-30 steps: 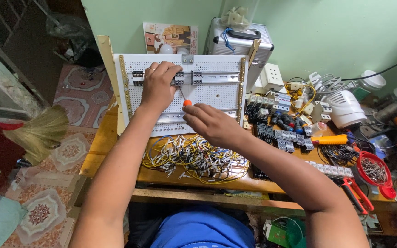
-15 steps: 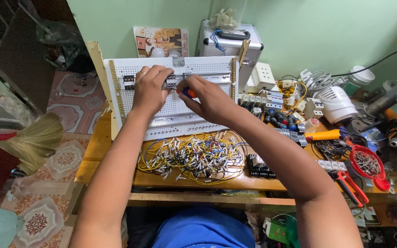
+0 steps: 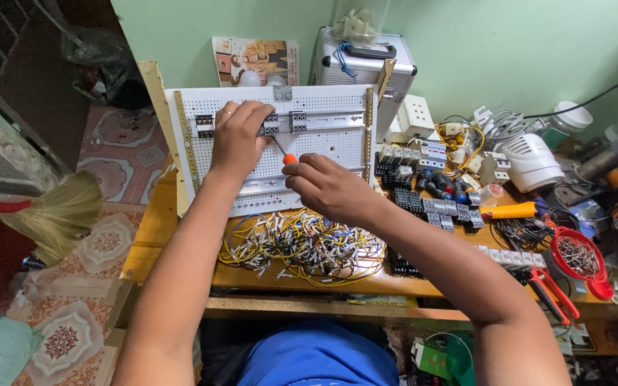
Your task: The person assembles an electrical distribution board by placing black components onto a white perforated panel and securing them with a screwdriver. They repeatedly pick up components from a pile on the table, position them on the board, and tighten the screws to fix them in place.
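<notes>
A white perforated mounting panel [image 3: 323, 146] leans upright at the back of the wooden bench, with a metal rail across its top. My left hand [image 3: 237, 136] presses on small black components [image 3: 272, 123] clipped to that rail. My right hand [image 3: 327, 187] grips an orange-handled screwdriver [image 3: 285, 154] whose tip points up at the components under my left fingers. More black clips [image 3: 297, 120] sit on the rail just to the right.
A tangle of yellow, white and blue wires [image 3: 302, 246] lies below the panel. Breakers and terminal blocks [image 3: 430, 193], an orange-handled tool [image 3: 508, 211], red pliers [image 3: 552, 293] and a red bowl of screws [image 3: 579, 257] crowd the right. A silver case [image 3: 366, 68] stands behind.
My right hand has drawn back down from the rail, the screwdriver now angled up from below. My left hand stays on the rail components.
</notes>
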